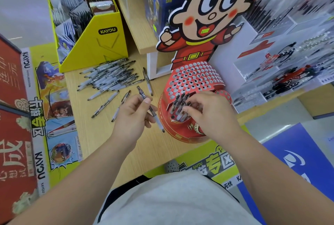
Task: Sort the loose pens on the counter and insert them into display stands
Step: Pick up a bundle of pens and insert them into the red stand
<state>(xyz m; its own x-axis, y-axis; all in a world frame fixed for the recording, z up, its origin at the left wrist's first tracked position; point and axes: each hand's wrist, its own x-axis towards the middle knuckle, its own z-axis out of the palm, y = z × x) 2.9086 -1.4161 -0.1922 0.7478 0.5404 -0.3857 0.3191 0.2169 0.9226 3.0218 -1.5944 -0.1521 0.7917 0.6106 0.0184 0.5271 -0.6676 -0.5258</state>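
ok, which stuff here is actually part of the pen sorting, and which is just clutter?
In the job:
- loose pens on the counter
- pen gripped by the left hand
- red holed stand
- inserted pens, right hand at them

Just around:
- yellow KAYOU box
- clear pen displays
- red boxes

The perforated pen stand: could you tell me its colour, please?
The pen stand is red; the head view shows it best.

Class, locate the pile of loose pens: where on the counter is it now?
In the head view, the pile of loose pens lies left of centre on the counter, in front of the yellow box and left of the display stand.
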